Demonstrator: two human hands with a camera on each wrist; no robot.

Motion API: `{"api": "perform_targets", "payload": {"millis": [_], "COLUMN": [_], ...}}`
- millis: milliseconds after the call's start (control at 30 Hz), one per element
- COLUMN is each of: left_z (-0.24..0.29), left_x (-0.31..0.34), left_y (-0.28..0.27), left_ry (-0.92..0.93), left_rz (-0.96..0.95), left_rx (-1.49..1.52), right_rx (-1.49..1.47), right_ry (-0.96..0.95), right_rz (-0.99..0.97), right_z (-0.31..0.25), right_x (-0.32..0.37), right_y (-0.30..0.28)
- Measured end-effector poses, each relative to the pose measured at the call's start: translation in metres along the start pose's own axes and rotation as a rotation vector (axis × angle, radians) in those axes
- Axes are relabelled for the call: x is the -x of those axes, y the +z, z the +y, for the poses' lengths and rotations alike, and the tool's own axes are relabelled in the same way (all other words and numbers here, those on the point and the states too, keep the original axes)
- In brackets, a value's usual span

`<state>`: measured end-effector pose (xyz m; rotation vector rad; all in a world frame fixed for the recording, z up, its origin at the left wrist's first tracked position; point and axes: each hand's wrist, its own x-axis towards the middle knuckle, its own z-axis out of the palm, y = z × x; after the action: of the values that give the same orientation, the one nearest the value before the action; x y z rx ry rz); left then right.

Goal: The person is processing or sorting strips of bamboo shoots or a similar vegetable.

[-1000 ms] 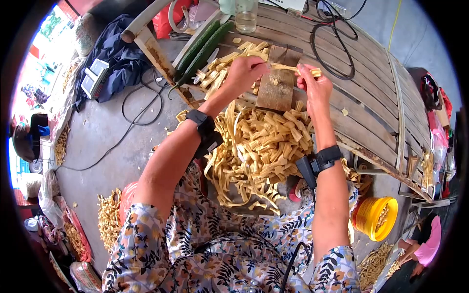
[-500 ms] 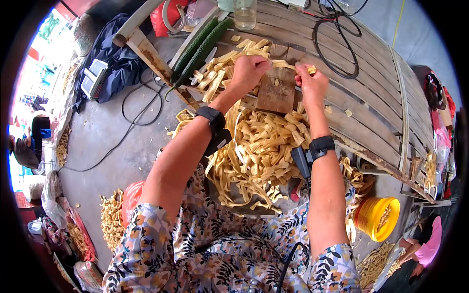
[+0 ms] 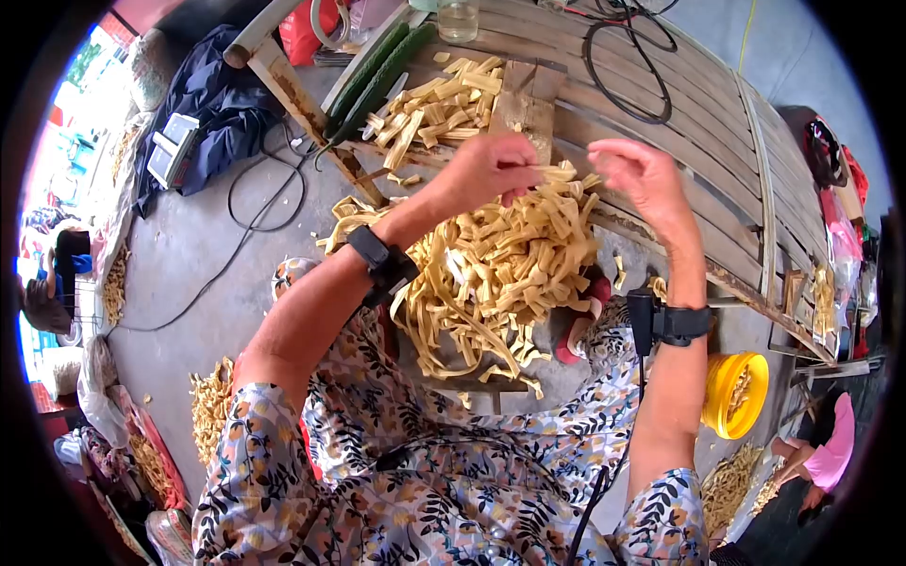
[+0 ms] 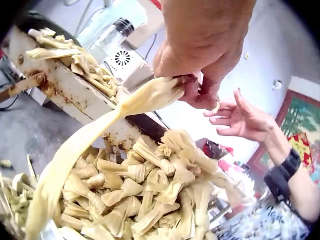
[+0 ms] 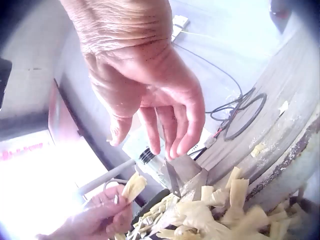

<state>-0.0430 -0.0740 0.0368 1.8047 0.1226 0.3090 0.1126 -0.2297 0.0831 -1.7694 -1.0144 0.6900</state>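
Observation:
My left hand (image 3: 493,172) pinches a pale yellow strip (image 4: 145,102) between thumb and fingers. In the left wrist view the strip narrows at a gathered spot below the fingertips, and its long tail hangs to the lower left. My right hand (image 3: 649,181) is held up to the right, apart from it, fingers loosely bent with nothing between them. Below both hands lies a big heap of pale yellow strips (image 3: 514,255), many tied in knots. More cut strips (image 3: 444,108) lie on the slatted bench beside a wooden block (image 3: 525,106).
The slatted bench (image 3: 661,132) has a rusty metal frame. Two long green cucumbers (image 3: 382,80), a glass jar (image 3: 458,21) and a black cable (image 3: 618,80) lie or stand on it. A yellow bucket (image 3: 750,391) stands at the right; another person (image 3: 819,462) is beyond it.
Both hands came down from over the wooden block toward the heap. The right hand released the strip and swung out to the right; the left hand keeps its pinch.

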Motion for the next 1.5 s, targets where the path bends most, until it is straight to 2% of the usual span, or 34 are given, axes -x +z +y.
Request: {"api": "perform_targets", "payload": {"millis": [67, 133, 233, 300, 400, 433, 533, 567, 667, 700, 833, 933, 967, 1067, 1100, 1200, 1233, 1333, 1433, 1500], "left_z": [0.004, 0.01, 0.015, 0.011, 0.008, 0.009, 0.016, 0.014, 0.031, 0.028, 0.013, 0.018, 0.019, 0.016, 0.018, 0.005, 0.002, -0.009, -0.002, -0.009], "left_x": [0.003, 0.007, 0.013, 0.016, 0.018, 0.019, 0.022, 0.021, 0.022, 0.022, 0.026, 0.029, 0.03, 0.032, 0.029, 0.022, 0.025, 0.028, 0.027, 0.026], "left_y": [0.009, 0.011, -0.001, -0.009, -0.001, 0.003, 0.016, 0.017, 0.01, 0.003, -0.022, -0.02, -0.02, -0.006, 0.002, 0.002, 0.008, 0.018, 0.02, 0.026], "left_ry": [-0.022, -0.026, -0.209, -0.264, -0.134, -0.015, 0.351, 0.442, 0.328, 0.319, -0.042, 0.006, -0.019, -0.079, -0.129, -0.251, -0.337, -0.326, -0.436, -0.375], "left_rz": [-0.006, -0.017, -0.091, -0.155, -0.003, -0.003, -0.002, 0.02, -0.022, -0.058, -0.201, -0.159, -0.16, -0.063, -0.077, -0.296, -0.288, -0.503, -0.415, -0.366], "left_rx": [0.049, 0.081, 0.263, 0.281, -0.035, -0.212, -0.738, -0.725, -0.704, -0.705, -0.156, -0.095, -0.053, 0.102, 0.383, 1.035, 1.161, 1.254, 1.023, 1.066], "right_rx": [-0.135, -0.158, -0.044, -0.114, -0.072, -0.033, -0.19, -0.178, -0.015, -0.013, -0.322, -0.726, -0.784, -0.771, -0.632, -0.225, -0.186, 0.012, -0.159, -0.229], "right_ry": [0.074, -0.012, -0.201, -0.217, -0.201, -0.189, 0.251, 0.243, 0.213, 0.277, 0.289, 0.132, 0.133, -0.04, -0.043, -0.186, -0.224, -0.193, -0.155, -0.12], "right_rz": [-0.066, -0.124, -0.061, -0.115, -0.078, -0.046, -0.13, -0.148, -0.401, -0.392, -0.726, -0.721, -0.701, -0.479, -0.355, -0.241, -0.207, -0.238, -0.259, -0.277], "right_z": [-0.005, 0.008, 0.009, 0.007, 0.011, 0.013, 0.01, 0.004, 0.02, 0.018, 0.007, 0.001, 0.0, -0.019, -0.024, -0.031, -0.033, -0.022, -0.019, -0.011], "right_x": [0.006, 0.001, 0.001, 0.004, -0.001, -0.002, 0.001, 0.006, 0.005, 0.007, 0.019, 0.022, 0.021, 0.018, 0.019, 0.013, 0.014, 0.014, 0.019, 0.018], "right_y": [0.015, 0.02, 0.016, 0.02, 0.021, 0.022, 0.039, 0.043, 0.046, 0.05, 0.052, 0.057, 0.055, 0.048, 0.047, 0.044, 0.05, 0.049, 0.053, 0.057]}}
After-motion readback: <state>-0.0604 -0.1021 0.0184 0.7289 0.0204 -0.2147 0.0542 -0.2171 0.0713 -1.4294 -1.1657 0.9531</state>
